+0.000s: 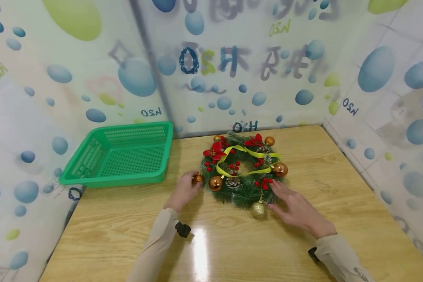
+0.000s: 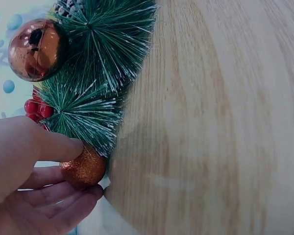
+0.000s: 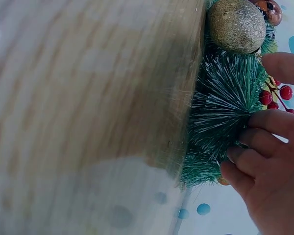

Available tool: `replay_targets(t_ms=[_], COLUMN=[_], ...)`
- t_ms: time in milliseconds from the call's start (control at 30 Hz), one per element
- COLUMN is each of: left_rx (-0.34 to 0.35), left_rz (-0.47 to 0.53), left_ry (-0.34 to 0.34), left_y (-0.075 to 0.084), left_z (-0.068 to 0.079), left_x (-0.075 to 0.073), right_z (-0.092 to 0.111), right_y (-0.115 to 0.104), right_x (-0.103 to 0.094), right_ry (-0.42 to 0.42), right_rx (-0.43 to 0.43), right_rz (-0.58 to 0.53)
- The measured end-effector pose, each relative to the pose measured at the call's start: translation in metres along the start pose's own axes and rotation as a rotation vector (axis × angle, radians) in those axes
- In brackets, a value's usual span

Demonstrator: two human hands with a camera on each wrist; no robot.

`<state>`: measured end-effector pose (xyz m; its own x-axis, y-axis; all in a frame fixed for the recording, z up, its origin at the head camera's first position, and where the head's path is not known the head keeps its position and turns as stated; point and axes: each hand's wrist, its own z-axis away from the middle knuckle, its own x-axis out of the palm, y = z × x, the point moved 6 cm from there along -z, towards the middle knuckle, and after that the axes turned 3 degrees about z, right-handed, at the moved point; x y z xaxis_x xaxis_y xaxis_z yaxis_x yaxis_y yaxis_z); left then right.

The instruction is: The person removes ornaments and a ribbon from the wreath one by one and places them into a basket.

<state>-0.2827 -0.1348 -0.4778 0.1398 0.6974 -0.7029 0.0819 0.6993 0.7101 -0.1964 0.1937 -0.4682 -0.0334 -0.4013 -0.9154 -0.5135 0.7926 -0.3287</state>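
A green Christmas wreath [image 1: 246,194] lies on the wooden table, trimmed with red flowers, red berries, pine cones, baubles and a yellow-green ribbon [image 1: 226,156]. At its left side my left hand [image 1: 185,190] holds a glittery orange bauble [image 2: 83,169] between thumb and fingers. Against the front right of the wreath rests my right hand [image 1: 299,209], its fingers [image 3: 264,142] touching the green needles and the thumb apart from them. Beside that thumb hangs a gold glitter bauble [image 1: 259,210]. A shiny copper bauble [image 2: 38,49] sits farther along the front edge.
A green plastic basket [image 1: 127,181] stands left of the wreath at the back of the table [image 1: 250,250]. Behind it and along both sides hangs a white sheet [image 1: 204,105] with blue and green dots.
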Motion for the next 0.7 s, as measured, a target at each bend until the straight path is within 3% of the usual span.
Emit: replay_targets(t_ms=[700], left_rx=[-0.013], left_rz=[0.028], left_ry=[0.028], left_y=[-0.008], left_z=[-0.006], left_x=[0.001], right_z=[-0.011], right_y=[0.009], right_x=[0.009], right_ry=[-0.009], right_rx=[0.025], right_rz=[-0.054])
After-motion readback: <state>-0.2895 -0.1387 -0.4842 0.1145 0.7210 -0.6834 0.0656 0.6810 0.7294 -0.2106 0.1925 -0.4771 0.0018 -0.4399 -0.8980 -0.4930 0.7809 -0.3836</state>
